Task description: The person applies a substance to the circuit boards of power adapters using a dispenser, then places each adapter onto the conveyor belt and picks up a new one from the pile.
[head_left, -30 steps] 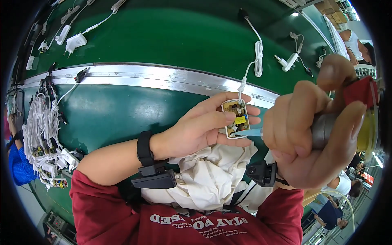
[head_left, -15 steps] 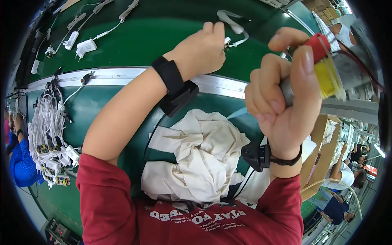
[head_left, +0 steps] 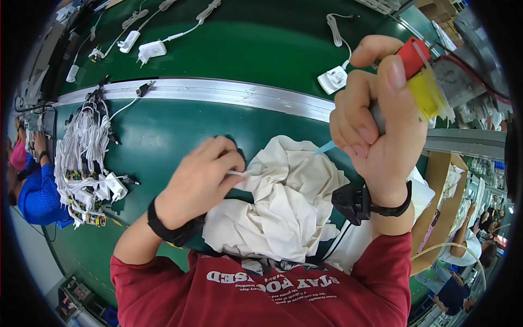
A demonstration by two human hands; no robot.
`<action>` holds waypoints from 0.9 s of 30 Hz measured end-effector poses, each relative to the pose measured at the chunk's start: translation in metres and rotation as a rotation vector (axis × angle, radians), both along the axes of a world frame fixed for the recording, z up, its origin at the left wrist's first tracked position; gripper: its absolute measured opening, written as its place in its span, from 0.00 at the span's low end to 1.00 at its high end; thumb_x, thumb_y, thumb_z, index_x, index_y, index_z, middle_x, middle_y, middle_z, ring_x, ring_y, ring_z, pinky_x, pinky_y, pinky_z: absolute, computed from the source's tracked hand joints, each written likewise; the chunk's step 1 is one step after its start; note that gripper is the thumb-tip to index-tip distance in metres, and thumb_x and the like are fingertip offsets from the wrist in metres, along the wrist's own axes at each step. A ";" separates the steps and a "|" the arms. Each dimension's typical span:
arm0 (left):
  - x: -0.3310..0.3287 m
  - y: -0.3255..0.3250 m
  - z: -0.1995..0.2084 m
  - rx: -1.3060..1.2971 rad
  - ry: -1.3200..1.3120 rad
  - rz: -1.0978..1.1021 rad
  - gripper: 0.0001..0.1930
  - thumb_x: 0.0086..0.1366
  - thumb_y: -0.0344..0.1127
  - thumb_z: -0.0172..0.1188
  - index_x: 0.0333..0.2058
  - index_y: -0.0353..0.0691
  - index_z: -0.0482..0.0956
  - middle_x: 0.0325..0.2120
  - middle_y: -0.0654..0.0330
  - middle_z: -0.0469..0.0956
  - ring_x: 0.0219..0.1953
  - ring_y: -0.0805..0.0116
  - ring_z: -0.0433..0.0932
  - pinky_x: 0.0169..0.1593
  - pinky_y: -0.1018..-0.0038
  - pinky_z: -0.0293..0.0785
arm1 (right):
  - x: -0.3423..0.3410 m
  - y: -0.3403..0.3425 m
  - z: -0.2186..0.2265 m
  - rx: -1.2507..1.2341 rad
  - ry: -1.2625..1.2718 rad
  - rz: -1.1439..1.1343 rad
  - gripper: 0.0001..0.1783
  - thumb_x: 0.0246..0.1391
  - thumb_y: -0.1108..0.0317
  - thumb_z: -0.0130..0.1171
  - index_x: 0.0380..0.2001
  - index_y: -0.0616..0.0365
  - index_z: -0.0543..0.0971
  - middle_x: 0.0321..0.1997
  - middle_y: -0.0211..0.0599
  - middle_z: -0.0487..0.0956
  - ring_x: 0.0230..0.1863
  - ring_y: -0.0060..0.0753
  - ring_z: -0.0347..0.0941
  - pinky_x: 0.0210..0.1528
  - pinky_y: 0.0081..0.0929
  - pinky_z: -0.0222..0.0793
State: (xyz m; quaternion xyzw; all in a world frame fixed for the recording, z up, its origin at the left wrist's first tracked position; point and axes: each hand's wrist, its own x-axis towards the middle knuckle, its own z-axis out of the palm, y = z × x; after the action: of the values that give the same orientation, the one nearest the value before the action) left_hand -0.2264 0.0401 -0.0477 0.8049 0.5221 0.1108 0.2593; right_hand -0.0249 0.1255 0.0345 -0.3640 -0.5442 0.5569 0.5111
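Observation:
My right hand point(head_left: 376, 125) is raised and closed around a grey hand tool point(head_left: 419, 76) with a red and yellow top and a thin blue tip point(head_left: 327, 147) pointing down-left. My left hand point(head_left: 201, 180) rests at the near edge of the green bench and pinches a corner of a crumpled white cloth point(head_left: 289, 201) that lies in my lap. Both wrists wear black straps. A small white charger point(head_left: 333, 79) with its coiled cable lies on the green belt point(head_left: 245, 38) just beyond the tool.
A metal rail point(head_left: 218, 92) divides the bench from the belt. A heap of white cables and chargers point(head_left: 81, 163) lies at the left. More chargers point(head_left: 150, 50) sit on the belt's far left. A person in blue point(head_left: 32, 191) works at the left; a cardboard box point(head_left: 441, 185) stands at the right.
My left hand held a small circuit board by the tool tip, reached out over the belt, and has come back empty of it to grip the cloth. The right hand rose slightly.

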 end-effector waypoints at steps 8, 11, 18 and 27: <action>0.056 -0.001 -0.026 -0.450 -1.292 0.250 0.11 0.60 0.22 0.54 0.42 0.38 0.68 0.38 0.57 0.76 0.34 0.79 0.75 0.37 0.80 0.71 | 0.003 -0.009 0.005 -0.026 0.072 0.127 0.20 0.63 0.52 0.40 0.40 0.61 0.63 0.09 0.22 0.54 0.07 0.13 0.46 0.10 0.16 0.45; 0.077 -0.001 -0.013 -0.577 -1.521 0.328 0.11 0.62 0.24 0.53 0.44 0.36 0.71 0.38 0.59 0.77 0.35 0.85 0.72 0.36 0.83 0.70 | -0.002 -0.015 0.001 -0.065 0.102 0.124 0.18 0.63 0.53 0.41 0.40 0.60 0.63 0.09 0.23 0.55 0.07 0.13 0.46 0.10 0.16 0.45; 0.080 0.002 -0.012 -0.273 -0.900 0.251 0.10 0.65 0.27 0.51 0.44 0.33 0.75 0.33 0.64 0.79 0.33 0.83 0.73 0.36 0.83 0.69 | -0.001 -0.013 0.000 0.024 0.087 0.131 0.17 0.64 0.55 0.42 0.39 0.59 0.63 0.10 0.23 0.55 0.07 0.13 0.46 0.10 0.16 0.44; 0.085 0.004 -0.024 -0.258 -1.392 0.406 0.11 0.64 0.28 0.52 0.44 0.32 0.75 0.31 0.64 0.79 0.31 0.84 0.71 0.34 0.83 0.70 | 0.005 -0.009 0.009 -0.078 0.279 0.143 0.12 0.59 0.63 0.51 0.38 0.60 0.66 0.13 0.21 0.62 0.12 0.10 0.52 0.14 0.14 0.46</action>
State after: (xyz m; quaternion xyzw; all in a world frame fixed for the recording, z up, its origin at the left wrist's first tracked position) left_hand -0.1415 0.0438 -0.0715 0.3989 0.3845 0.5796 0.5975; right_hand -0.0202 0.1167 0.0436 -0.2630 -0.4702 0.6578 0.5264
